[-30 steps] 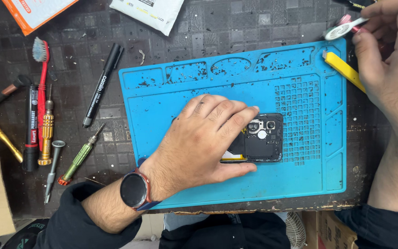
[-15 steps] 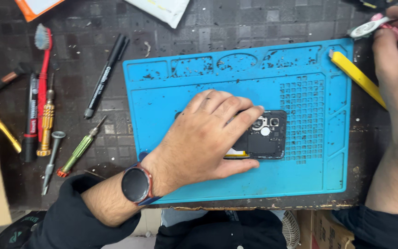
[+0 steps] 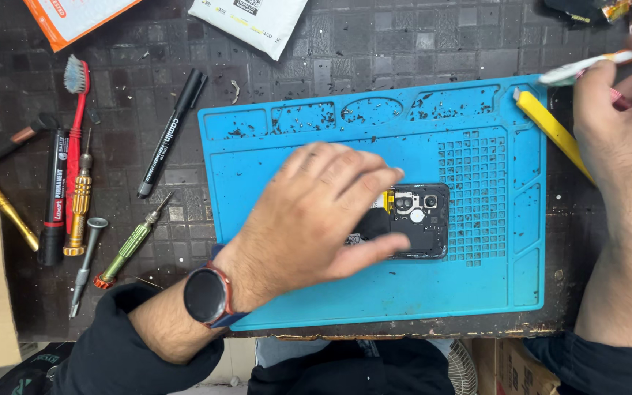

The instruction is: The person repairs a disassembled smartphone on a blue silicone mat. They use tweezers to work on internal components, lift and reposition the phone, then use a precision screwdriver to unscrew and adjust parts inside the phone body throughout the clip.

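Dark tiled bench carries a blue mat [image 3: 374, 292]. On its middle lies an opened phone [image 3: 418, 219], pressed flat by the left hand [image 3: 316, 219], fingers spread, unchanged. The right hand [image 3: 623, 146] has lifted its pinched white tube [image 3: 587, 67] higher past the mat's far corner. Beyond the mat lie a white packet [image 3: 254, 22] and an orange packet [image 3: 74, 18].

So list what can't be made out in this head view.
- Phone: most of it hidden under the left hand.
- White tool in the right hand: far end cut by the right edge.
- Yellow pry tool: lower end hidden behind the right hand.
- Specks on the blue mat: too small to identify.
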A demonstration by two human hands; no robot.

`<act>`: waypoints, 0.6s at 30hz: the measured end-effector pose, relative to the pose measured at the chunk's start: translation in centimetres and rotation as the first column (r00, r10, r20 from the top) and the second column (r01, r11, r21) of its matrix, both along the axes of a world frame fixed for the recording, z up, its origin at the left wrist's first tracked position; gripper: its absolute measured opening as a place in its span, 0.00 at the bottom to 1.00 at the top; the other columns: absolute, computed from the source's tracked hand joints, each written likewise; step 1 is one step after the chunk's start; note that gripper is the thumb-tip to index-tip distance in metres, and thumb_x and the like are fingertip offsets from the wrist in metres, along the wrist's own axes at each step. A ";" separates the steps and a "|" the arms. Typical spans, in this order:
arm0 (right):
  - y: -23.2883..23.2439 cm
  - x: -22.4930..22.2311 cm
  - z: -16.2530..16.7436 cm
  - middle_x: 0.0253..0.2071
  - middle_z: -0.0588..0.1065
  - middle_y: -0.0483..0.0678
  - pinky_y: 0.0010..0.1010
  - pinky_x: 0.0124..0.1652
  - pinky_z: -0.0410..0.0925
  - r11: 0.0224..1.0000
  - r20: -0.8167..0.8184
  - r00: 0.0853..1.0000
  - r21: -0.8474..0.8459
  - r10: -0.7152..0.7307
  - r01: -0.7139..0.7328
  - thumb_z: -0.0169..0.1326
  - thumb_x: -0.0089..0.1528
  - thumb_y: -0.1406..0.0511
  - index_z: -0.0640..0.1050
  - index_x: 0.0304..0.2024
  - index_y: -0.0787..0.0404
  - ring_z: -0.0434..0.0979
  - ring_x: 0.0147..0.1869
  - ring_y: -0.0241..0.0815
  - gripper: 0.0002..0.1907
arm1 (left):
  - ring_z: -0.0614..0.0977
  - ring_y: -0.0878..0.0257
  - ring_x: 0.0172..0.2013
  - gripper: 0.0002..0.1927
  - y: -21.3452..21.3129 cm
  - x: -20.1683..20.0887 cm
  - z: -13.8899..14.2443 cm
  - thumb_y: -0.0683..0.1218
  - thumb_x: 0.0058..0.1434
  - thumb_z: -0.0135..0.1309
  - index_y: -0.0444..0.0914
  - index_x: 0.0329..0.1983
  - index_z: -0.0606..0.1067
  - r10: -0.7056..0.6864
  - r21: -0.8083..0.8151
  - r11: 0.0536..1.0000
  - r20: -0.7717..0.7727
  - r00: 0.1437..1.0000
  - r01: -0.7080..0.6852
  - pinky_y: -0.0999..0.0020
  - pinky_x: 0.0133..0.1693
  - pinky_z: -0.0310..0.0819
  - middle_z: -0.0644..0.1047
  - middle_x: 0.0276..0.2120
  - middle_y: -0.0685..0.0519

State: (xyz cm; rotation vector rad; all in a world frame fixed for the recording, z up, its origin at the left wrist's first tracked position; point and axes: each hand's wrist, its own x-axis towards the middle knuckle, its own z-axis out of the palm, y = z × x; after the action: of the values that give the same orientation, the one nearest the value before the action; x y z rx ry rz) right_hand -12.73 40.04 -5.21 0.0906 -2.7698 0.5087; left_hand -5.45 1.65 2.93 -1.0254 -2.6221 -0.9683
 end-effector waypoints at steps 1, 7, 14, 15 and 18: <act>0.0 0.0 -0.1 0.28 0.72 0.47 0.21 0.31 0.64 1.000 0.000 1.000 0.007 0.001 -0.001 0.52 0.74 0.71 0.75 0.55 0.68 0.72 0.28 0.32 0.09 | 0.77 0.51 0.53 0.29 -0.3 -0.2 0.1 0.59 0.64 0.65 0.36 0.58 0.74 0.032 -0.001 0.999 -0.016 0.999 -0.032 0.54 0.58 0.70 0.75 0.51 0.48; 0.2 0.0 -0.8 0.31 0.72 0.45 0.18 0.33 0.65 0.998 0.037 0.999 -0.061 -0.007 0.009 0.48 0.78 0.69 0.74 0.47 0.65 0.71 0.32 0.29 0.06 | 0.77 0.51 0.51 0.20 -2.0 -1.1 0.6 0.50 0.65 0.66 0.37 0.54 0.74 0.245 0.002 0.969 -0.075 0.967 -0.245 0.55 0.52 0.70 0.76 0.49 0.48; -0.3 -0.3 -1.0 0.33 0.75 0.47 0.22 0.32 0.66 0.997 -0.010 0.997 -0.017 -0.072 0.071 0.44 0.79 0.67 0.77 0.44 0.65 0.73 0.33 0.33 0.12 | 0.76 0.53 0.49 0.14 -3.3 -2.1 1.0 0.43 0.66 0.64 0.39 0.52 0.75 0.363 -0.018 0.931 -0.069 0.929 -0.365 0.57 0.50 0.69 0.77 0.48 0.51; -0.3 -0.5 -1.0 0.32 0.75 0.49 0.23 0.30 0.65 0.996 -0.022 0.996 0.021 -0.084 0.084 0.43 0.79 0.68 0.78 0.43 0.65 0.73 0.31 0.34 0.14 | 0.76 0.53 0.48 0.14 -3.3 -2.1 1.0 0.43 0.65 0.64 0.39 0.52 0.76 0.362 -0.016 0.931 -0.064 0.930 -0.364 0.57 0.50 0.69 0.77 0.48 0.51; -0.4 -1.0 -1.2 0.32 0.75 0.50 0.24 0.28 0.65 0.985 -0.050 0.992 0.117 -0.120 0.125 0.41 0.79 0.71 0.78 0.43 0.65 0.75 0.31 0.36 0.14 | 0.77 0.53 0.51 0.14 -2.6 -1.6 0.7 0.44 0.66 0.64 0.39 0.52 0.75 0.289 -0.017 0.956 -0.100 0.952 -0.292 0.57 0.51 0.69 0.76 0.48 0.52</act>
State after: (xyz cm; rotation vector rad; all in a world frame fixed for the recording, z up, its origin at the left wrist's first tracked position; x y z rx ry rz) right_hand -13.74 39.66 -6.45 -0.0404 -2.7414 0.3053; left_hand -7.10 -0.91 3.63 -0.6467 -2.6165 -0.7908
